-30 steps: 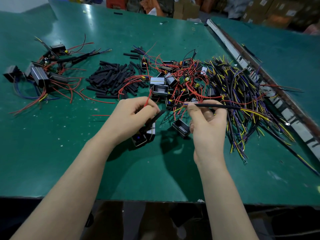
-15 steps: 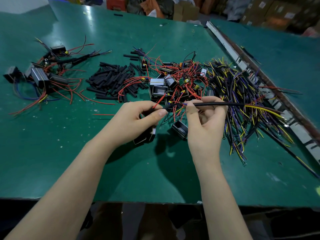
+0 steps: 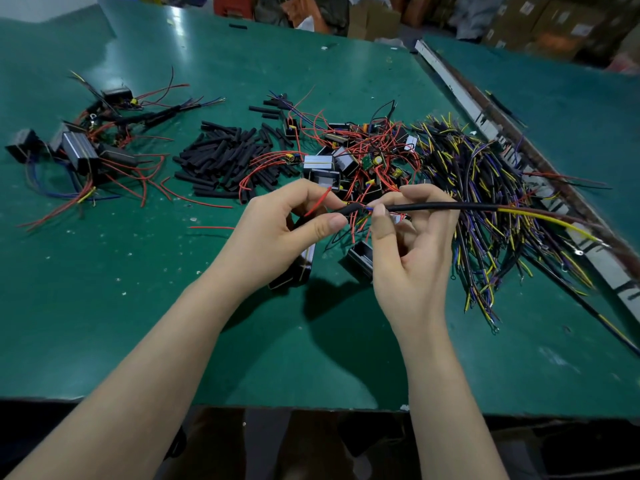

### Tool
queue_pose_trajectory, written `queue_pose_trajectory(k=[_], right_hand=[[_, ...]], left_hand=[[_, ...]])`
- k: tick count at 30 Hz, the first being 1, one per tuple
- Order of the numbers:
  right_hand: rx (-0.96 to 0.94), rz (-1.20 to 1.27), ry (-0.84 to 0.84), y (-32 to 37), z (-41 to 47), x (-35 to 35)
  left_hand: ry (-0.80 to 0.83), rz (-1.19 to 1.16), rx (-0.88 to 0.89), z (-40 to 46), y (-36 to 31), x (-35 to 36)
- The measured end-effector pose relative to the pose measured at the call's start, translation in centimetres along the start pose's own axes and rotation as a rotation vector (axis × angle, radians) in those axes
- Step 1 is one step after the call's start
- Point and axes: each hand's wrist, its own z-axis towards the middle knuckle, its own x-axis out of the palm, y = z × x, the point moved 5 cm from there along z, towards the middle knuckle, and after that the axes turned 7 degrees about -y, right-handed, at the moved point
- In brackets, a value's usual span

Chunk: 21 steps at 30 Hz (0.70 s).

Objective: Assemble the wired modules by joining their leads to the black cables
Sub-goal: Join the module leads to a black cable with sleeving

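My left hand (image 3: 291,223) pinches a short black sleeve (image 3: 348,209) and a red lead (image 3: 320,201) between thumb and fingers. A black module (image 3: 298,268) hangs below that hand, partly hidden by it. My right hand (image 3: 412,244) grips a black cable (image 3: 446,206) near its left end, where thin blue and yellow wire tips show close to the sleeve. The cable runs off to the right, and a yellow wire (image 3: 540,218) comes out of it there. Another black module (image 3: 358,259) lies on the mat between my hands.
A pile of black sleeves (image 3: 225,157) lies behind my left hand. Loose modules with red leads (image 3: 360,157) are heaped at centre, a bundle of black cables (image 3: 485,188) to the right, wired modules (image 3: 79,150) far left. A metal rail (image 3: 485,116) borders the green mat (image 3: 138,306).
Both hands have risen and drawn closer together. The sleeve in my left hand now sits nearly level, right at the cable's end; the module has lifted with it.
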Motion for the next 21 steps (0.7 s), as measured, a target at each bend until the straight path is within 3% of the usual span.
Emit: queue_pose_trajectory(k=[13,21], right_hand=[[0.009,0.033,0.046,-0.09,0.07,-0.25],[0.194,0.158,-0.039,-0.55,0.02,-0.7]], left_hand=[[-0.015,0.003,0.054,0.04,-0.91,0.2],[0.021,-0.113,0.009,-0.05,-1.12,0.55]])
